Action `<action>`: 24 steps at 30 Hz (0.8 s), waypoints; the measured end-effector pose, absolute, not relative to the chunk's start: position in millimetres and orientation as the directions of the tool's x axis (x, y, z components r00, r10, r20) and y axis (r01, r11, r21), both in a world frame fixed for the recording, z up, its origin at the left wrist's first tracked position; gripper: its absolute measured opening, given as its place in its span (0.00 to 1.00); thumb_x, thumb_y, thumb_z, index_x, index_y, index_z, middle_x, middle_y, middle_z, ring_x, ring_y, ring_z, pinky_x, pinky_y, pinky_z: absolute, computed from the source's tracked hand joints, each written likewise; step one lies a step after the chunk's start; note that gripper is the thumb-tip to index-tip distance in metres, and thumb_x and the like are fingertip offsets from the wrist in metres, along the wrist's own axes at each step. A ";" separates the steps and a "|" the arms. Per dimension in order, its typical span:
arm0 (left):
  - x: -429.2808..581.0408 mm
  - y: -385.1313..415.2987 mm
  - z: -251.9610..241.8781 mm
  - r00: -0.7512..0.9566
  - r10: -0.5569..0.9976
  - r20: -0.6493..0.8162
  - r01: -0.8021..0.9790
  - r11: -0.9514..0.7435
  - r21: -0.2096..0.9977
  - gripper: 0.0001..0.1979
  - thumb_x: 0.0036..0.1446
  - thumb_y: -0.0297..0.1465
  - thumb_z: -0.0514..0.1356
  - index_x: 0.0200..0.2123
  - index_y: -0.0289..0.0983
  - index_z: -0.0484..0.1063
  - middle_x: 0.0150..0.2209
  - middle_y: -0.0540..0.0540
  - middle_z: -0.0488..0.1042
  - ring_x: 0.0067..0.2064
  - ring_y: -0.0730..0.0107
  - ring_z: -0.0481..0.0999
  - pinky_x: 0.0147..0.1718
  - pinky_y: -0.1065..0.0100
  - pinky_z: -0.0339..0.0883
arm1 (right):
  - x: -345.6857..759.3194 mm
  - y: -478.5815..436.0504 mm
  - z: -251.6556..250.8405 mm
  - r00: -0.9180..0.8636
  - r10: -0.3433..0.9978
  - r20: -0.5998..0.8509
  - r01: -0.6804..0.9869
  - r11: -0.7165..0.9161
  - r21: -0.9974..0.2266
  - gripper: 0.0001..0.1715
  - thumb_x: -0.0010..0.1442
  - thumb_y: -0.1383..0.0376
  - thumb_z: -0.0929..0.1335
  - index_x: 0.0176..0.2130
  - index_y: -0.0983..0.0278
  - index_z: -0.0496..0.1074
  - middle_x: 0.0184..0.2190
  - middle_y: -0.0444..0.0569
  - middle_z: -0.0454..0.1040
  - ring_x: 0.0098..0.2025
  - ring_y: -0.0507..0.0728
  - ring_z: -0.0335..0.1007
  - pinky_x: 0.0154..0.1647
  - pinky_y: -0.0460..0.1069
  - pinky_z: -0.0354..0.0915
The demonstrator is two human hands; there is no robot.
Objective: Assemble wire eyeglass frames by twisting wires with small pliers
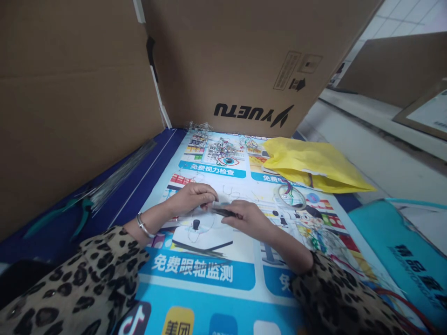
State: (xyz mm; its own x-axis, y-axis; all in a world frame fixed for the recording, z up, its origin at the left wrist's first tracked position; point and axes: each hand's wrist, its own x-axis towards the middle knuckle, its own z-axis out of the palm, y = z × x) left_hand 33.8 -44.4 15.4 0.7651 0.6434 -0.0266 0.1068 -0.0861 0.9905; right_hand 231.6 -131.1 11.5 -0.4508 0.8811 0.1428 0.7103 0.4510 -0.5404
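Near the middle of the printed sheet, my left hand point(195, 197) has its fingers pinched together at the tip of a dark, slim tool point(223, 212). What small piece those fingers hold is too blurred to make out. My right hand point(246, 218) is wrapped round the other end of the tool, just right of my left hand. Several thin dark wires point(200, 249) lie on the printed sheet point(244, 304) below my hands.
Teal-handled pliers point(82, 218) and a bundle of thin wires point(120, 174) lie at the left. Tangled wire bits point(223, 149) sit farther back. A yellow bag point(314, 163), a tape roll point(292, 197) and a teal bag point(405, 256) are at the right. Cardboard point(223, 60) stands behind.
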 end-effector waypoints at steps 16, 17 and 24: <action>30.6 -43.9 14.0 0.820 0.563 -0.103 0.146 -0.030 0.989 0.10 0.52 0.35 0.59 0.30 0.33 0.73 0.21 0.51 0.70 0.21 0.79 0.67 0.21 0.76 0.59 | 228.9 -133.9 11.8 -0.495 0.860 0.125 0.704 0.481 -0.523 0.20 0.60 0.55 0.62 0.48 0.60 0.70 0.38 0.48 0.75 0.40 0.53 0.69 0.39 0.46 0.60; 30.8 -43.9 14.4 0.821 0.560 -0.108 0.148 -0.028 0.989 0.10 0.51 0.35 0.59 0.30 0.33 0.73 0.21 0.51 0.70 0.22 0.79 0.67 0.21 0.76 0.59 | 228.9 -134.2 12.1 -0.493 0.862 0.117 0.711 0.477 -0.517 0.19 0.60 0.55 0.62 0.47 0.60 0.70 0.39 0.48 0.75 0.40 0.53 0.69 0.40 0.46 0.60; 31.5 -42.9 15.7 0.830 0.540 -0.141 0.195 -0.044 0.980 0.11 0.52 0.36 0.58 0.30 0.32 0.70 0.21 0.51 0.68 0.20 0.80 0.65 0.17 0.78 0.55 | 227.5 -135.3 15.1 -0.460 0.886 0.061 0.786 0.438 -0.435 0.17 0.60 0.56 0.62 0.45 0.60 0.71 0.37 0.47 0.75 0.39 0.54 0.69 0.38 0.46 0.60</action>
